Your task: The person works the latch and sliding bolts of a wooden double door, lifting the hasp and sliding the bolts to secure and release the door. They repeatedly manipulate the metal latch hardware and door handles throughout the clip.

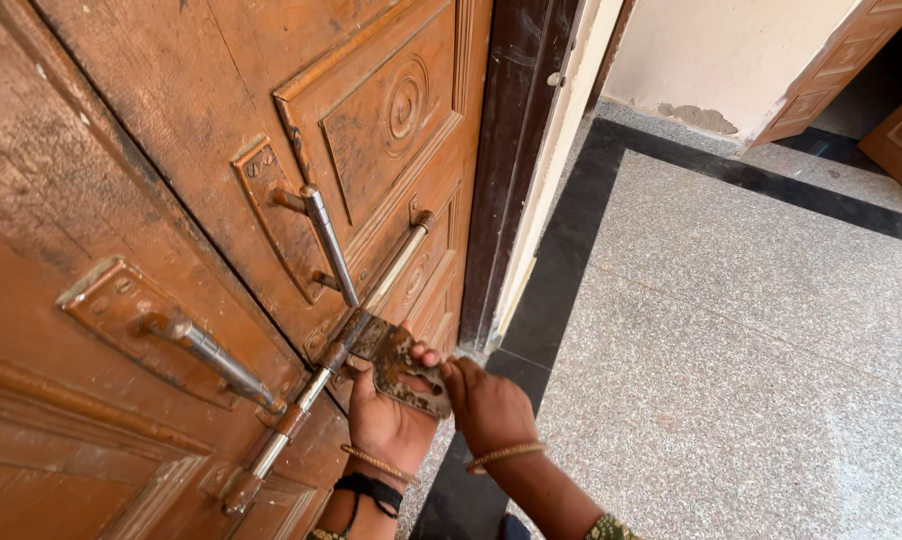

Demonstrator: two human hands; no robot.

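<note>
Left hand: your left hand (386, 415) is under the flat metal hasp plate (406, 370), palm toward the door, fingers curled up around the plate's lower edge and closed on it.
Right hand: your right hand (489, 408) is just beside the left, fingers bent in against the plate's outer end and touching it; whether they pinch it fully you cannot tell from this angle.
Hasp plate: rusty and worn, with a slot in it, hanging at the end of the long sliding bolt (331, 360) that runs slantwise across the wooden door (171, 120).
Door: two carved brown leaves, each with a metal pull handle (326, 240), the bolt crossing the seam between them.
Wrists: thin bangles (506, 455) on both, a dark band on the left.
Floor: speckled grey stone floor (751, 330) with a black border.
</note>
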